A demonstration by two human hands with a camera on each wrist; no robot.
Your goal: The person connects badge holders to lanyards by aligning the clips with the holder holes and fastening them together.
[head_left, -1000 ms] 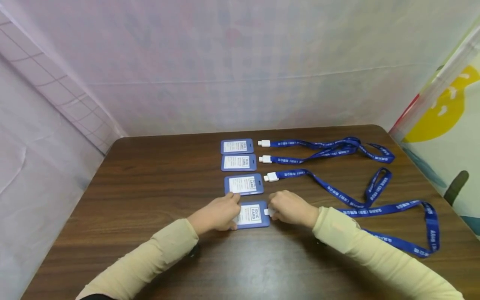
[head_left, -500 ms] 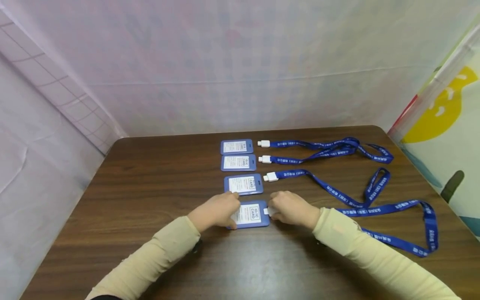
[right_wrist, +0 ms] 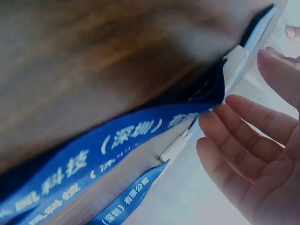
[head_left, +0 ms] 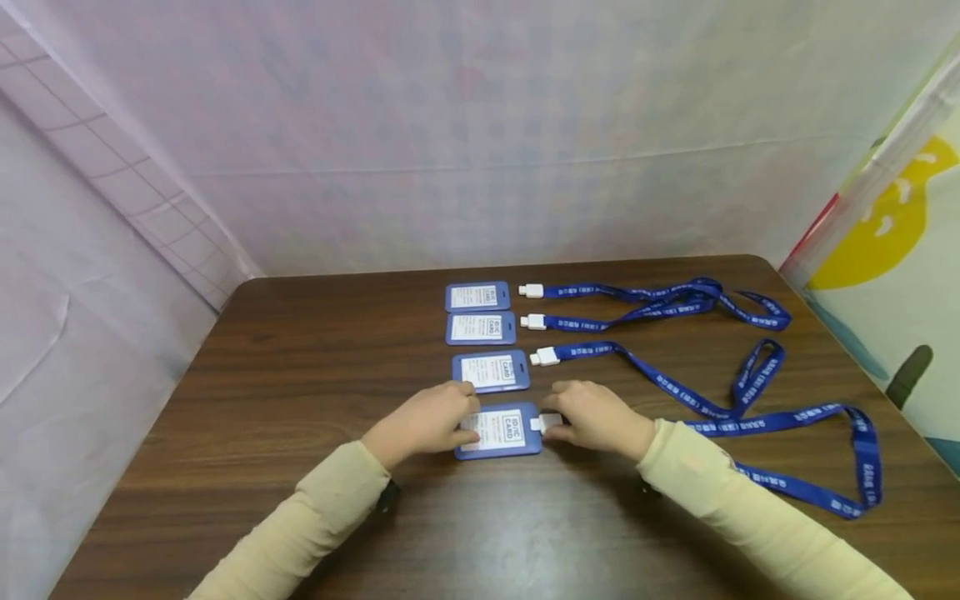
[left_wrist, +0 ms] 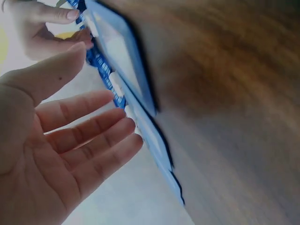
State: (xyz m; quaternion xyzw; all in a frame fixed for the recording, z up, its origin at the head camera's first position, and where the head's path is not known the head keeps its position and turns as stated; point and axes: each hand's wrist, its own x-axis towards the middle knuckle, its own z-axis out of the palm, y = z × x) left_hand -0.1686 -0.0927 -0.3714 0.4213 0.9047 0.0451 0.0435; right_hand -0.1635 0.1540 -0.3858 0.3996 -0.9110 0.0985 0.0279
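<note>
The nearest blue badge holder (head_left: 502, 429) lies flat on the brown table with a white printed card in it. My left hand (head_left: 427, 422) is over its left end, fingers loosely extended; the left wrist view shows the fingers apart from the holder. My right hand (head_left: 600, 417) is beside the white clip (head_left: 550, 422) of a blue lanyard (head_left: 866, 458), its fingers relaxed and spread in the right wrist view. The clip's tip meets the holder's right end; whether it is fastened I cannot tell. Part of the lanyard is hidden under the right forearm.
Behind, three more blue badge holders (head_left: 491, 371) lie in a column. To the right of each is a white clip (head_left: 546, 357) on a blue lanyard (head_left: 667, 383). A pale curtain (head_left: 480, 167) hangs past the table's (head_left: 300, 358) far edge.
My right hand's fingers have loosened and drawn back from the white clip, which now shows more. My left fingers have eased on the badge holder. The head view has shifted slightly.
</note>
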